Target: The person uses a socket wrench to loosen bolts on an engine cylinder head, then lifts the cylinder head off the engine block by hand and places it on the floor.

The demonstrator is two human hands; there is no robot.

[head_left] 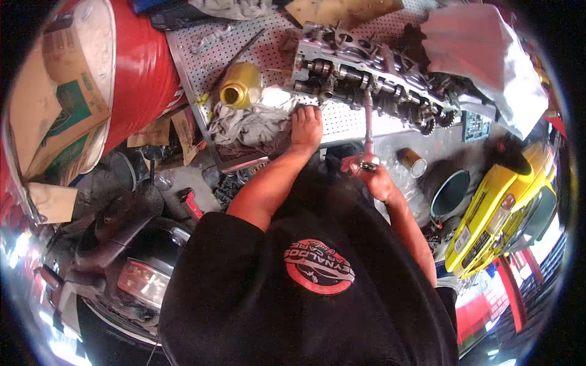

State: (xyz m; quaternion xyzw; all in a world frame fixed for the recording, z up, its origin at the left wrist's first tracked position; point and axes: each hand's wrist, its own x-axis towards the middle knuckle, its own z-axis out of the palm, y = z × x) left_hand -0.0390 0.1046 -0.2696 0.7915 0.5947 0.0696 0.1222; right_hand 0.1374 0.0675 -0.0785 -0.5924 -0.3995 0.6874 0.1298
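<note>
My right hand (376,181) is closed around a ratchet wrench (368,165). From the wrench, a long extension bar (368,119) reaches up to the camshaft area of a metal cylinder head (351,67). The cylinder head lies on a perforated metal bench top (342,119), its camshafts and sprockets showing. Close to the bench's near edge, my left hand (307,129) rests with fingers curled; a small dark shape shows at its fingertips, and what it grips, if anything, is hidden. Crumpled grey rags (250,127) lie just left of that hand, beside a gold-coloured bottle (242,85) tipped toward me.
A red drum (143,67) with cardboard (76,104) stands at the left. White sheeting (482,61) covers something behind the cylinder head. Below the bench on the right are a can (412,163), a dark round container (450,194) and a yellow model-like car shape (503,210). A motorcycle (128,256) stands lower left.
</note>
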